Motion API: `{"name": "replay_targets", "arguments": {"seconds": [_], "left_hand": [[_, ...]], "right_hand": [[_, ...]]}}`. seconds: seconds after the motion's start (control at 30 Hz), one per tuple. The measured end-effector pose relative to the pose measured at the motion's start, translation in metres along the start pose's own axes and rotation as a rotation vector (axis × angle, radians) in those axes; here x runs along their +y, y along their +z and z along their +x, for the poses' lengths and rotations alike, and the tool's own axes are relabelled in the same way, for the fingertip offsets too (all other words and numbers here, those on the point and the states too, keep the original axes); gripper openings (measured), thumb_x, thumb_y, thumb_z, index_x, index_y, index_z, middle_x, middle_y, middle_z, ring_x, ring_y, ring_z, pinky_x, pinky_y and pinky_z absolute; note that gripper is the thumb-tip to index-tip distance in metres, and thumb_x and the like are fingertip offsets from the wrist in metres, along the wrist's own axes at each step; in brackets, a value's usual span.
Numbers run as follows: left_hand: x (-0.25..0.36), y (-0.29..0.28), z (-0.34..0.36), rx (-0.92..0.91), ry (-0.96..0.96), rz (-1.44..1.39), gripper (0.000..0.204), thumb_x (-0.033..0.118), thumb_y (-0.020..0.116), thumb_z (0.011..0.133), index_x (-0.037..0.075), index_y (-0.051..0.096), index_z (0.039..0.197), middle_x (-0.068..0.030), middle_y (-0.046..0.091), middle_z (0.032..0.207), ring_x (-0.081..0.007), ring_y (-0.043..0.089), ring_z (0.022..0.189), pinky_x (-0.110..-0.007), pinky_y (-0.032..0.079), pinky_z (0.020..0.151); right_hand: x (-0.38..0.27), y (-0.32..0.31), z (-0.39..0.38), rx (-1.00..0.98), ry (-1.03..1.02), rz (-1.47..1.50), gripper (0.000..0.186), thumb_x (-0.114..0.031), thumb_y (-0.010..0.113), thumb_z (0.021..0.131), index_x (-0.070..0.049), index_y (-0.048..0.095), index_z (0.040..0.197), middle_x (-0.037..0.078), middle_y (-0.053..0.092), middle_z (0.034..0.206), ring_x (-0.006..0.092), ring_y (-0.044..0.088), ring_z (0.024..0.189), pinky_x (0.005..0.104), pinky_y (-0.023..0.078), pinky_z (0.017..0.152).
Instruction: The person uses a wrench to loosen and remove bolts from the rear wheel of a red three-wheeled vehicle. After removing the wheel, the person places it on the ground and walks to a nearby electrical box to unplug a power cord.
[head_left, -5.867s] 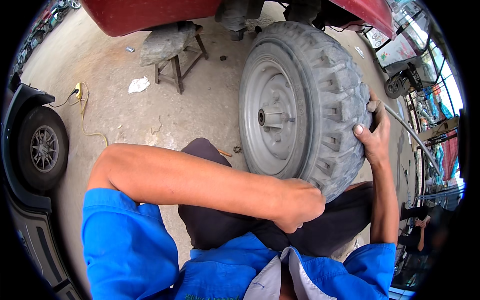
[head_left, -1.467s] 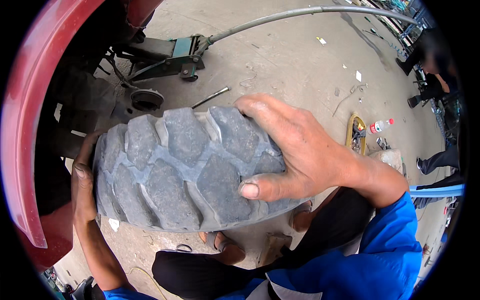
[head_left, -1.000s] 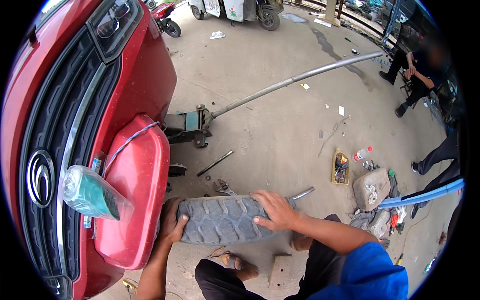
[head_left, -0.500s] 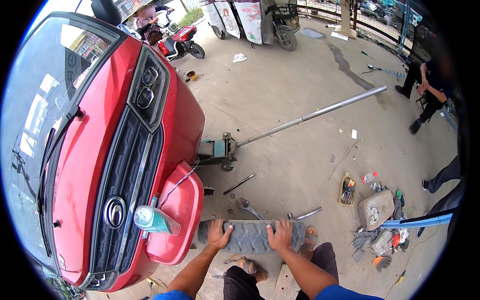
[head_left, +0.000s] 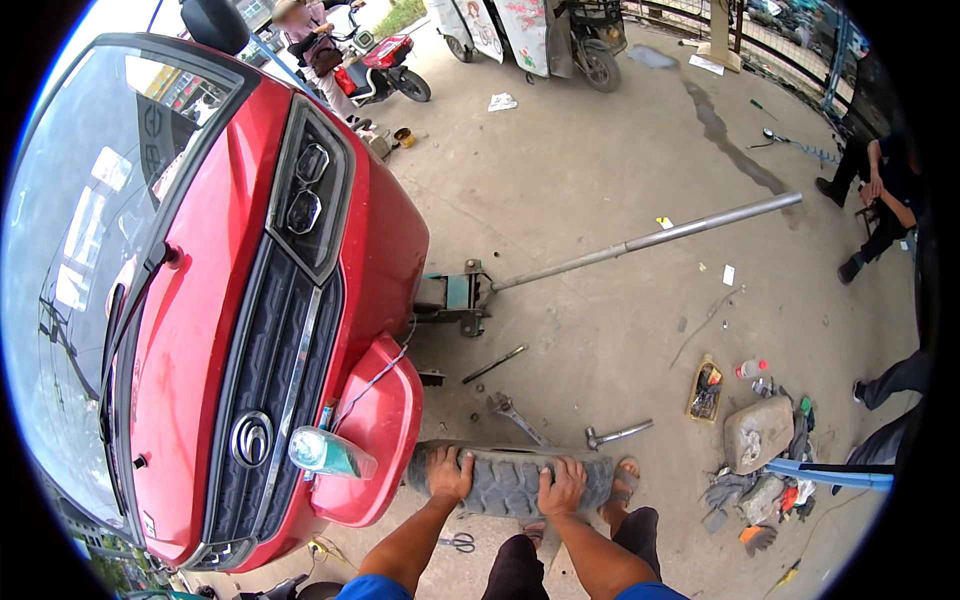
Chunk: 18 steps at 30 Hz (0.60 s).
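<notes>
A grey knobby tyre (head_left: 505, 482) stands upright on the concrete just in front of me, beside the red car's loose front bumper (head_left: 375, 440). My left hand (head_left: 449, 474) grips the top of its tread near the left end. My right hand (head_left: 563, 486) grips the tread further right. My sandalled foot (head_left: 622, 482) shows by the tyre's right end. Both my forearms reach up from the lower edge of the head view.
A red car (head_left: 230, 300) fills the left. A floor jack (head_left: 452, 298) with a long grey handle (head_left: 650, 240) sits under its front. A wrench (head_left: 515, 415), hammer (head_left: 617, 434), scissors (head_left: 458, 542), bottles and a stone (head_left: 758, 432) lie around. People sit at right; a scooter (head_left: 375, 75) stands behind.
The view has risen and widened since one second ago: the tyre now looks smaller and lower. My hands stay on the tread, and the tyre stands nearer the bumper.
</notes>
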<state>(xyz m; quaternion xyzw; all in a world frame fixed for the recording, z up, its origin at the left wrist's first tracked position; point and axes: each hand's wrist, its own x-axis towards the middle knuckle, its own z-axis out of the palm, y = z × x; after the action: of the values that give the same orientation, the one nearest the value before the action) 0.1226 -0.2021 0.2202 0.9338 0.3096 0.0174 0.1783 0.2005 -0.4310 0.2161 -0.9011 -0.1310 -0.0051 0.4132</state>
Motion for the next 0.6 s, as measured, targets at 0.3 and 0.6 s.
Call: {"name": "replay_targets", "arguments": {"seconds": [0.3, 0.6], "left_hand": [[-0.018, -0.003, -0.002, -0.057, 0.021, -0.022, 0.046, 0.042, 0.053, 0.090, 0.004, 0.060, 0.114, -0.0188, 0.055, 0.121, -0.0424, 0.046, 0.118, -0.050, 0.032, 0.106], [-0.022, -0.013, -0.011, -0.061, 0.153, -0.065, 0.044, 0.040, 0.055, 0.089, 0.003, 0.061, 0.112, -0.0191, 0.056, 0.117, -0.0411, 0.047, 0.115, -0.050, 0.033, 0.104]], "right_hand": [[-0.015, 0.006, -0.015, 0.041, 0.039, 0.000, 0.030, -0.026, 0.058, 0.083, -0.003, 0.063, 0.102, 0.015, 0.062, 0.109, 0.0366, 0.054, 0.103, 0.0464, 0.039, 0.093], [-0.019, 0.010, -0.049, 0.111, 0.093, -0.031, 0.031, -0.027, 0.057, 0.084, -0.002, 0.063, 0.103, 0.016, 0.061, 0.109, 0.0380, 0.054, 0.104, 0.0466, 0.038, 0.095]]}}
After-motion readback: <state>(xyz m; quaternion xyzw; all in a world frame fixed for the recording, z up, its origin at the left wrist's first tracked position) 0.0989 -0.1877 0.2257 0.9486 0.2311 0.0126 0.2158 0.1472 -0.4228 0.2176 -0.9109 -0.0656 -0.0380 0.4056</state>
